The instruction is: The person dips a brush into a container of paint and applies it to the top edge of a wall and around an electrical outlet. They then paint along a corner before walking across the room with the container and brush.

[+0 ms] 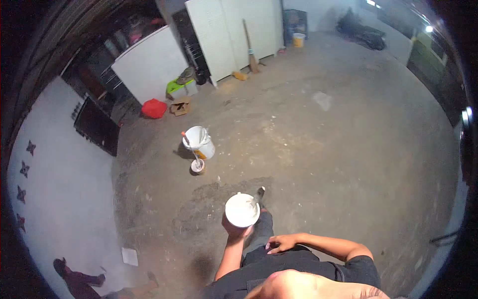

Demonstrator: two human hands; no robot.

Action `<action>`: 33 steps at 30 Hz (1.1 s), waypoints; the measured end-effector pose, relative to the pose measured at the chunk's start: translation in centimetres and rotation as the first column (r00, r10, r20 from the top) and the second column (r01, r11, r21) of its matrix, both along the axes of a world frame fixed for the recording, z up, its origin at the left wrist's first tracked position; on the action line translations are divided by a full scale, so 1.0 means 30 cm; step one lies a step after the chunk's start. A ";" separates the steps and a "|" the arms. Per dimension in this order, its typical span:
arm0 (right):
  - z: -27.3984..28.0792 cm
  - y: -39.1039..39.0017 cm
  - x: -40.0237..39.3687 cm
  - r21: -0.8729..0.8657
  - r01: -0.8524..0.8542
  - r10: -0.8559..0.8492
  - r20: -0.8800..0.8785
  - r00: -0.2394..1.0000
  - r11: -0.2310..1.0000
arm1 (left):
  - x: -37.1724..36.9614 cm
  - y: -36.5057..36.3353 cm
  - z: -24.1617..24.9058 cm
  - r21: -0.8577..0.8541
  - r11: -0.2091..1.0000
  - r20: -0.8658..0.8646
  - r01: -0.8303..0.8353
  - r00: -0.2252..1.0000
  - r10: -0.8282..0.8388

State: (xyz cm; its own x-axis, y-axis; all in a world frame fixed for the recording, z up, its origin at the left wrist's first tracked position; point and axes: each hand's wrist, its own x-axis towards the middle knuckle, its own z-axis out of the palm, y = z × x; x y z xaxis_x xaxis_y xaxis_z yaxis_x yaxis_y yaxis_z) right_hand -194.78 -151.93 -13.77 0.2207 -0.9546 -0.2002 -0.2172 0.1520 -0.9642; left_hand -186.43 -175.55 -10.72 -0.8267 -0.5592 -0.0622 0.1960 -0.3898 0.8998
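Observation:
My left hand [236,230] is wrapped round a round white tub [242,210] from its near side, holding it out in front of my body. White, paint-like stuff fills the tub, and a greyish patch shows at its right inner rim. My right hand [282,243] rests at the front of my dark clothes, fingers loosely bent and somewhat apart, with nothing in it. Beyond the tub, on the floor, stand a large white bucket [204,150] and a small pot [197,167]. A long-handled tool with an orange end [184,134] leans from the pot against the bucket.
Another person [82,279] is by the white wall [64,199] at lower left, near a white sheet [129,256]. Farther back are a red bag [154,108], a cardboard box [179,106], a green-lidded bin [183,88], a broom [250,50] and a yellow bucket [298,41].

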 end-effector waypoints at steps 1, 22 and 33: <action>-0.068 -0.050 -0.119 0.030 -0.012 0.013 -0.018 1.000 0.999 | -0.114 -0.060 -0.028 0.219 0.976 -0.057 -0.013 0.998 0.026; 0.243 -1.556 -2.026 0.038 -0.073 0.065 0.172 0.983 0.997 | -1.789 -1.497 0.105 0.623 0.780 -0.386 0.066 0.893 0.232; 0.161 -2.365 -2.770 0.032 -0.379 0.380 -0.061 0.923 0.925 | -2.441 -2.169 0.102 0.796 0.601 -0.320 -0.064 0.799 0.509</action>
State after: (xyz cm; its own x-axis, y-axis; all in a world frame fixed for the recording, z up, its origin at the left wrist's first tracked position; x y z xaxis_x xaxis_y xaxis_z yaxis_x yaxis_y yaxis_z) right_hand -277.89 -222.89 -8.93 0.5514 -0.7978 -0.2440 -0.3241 0.0646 -0.9438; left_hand -259.66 -240.63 -7.67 -0.6617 -0.7190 -0.2126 0.7197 -0.6886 0.0884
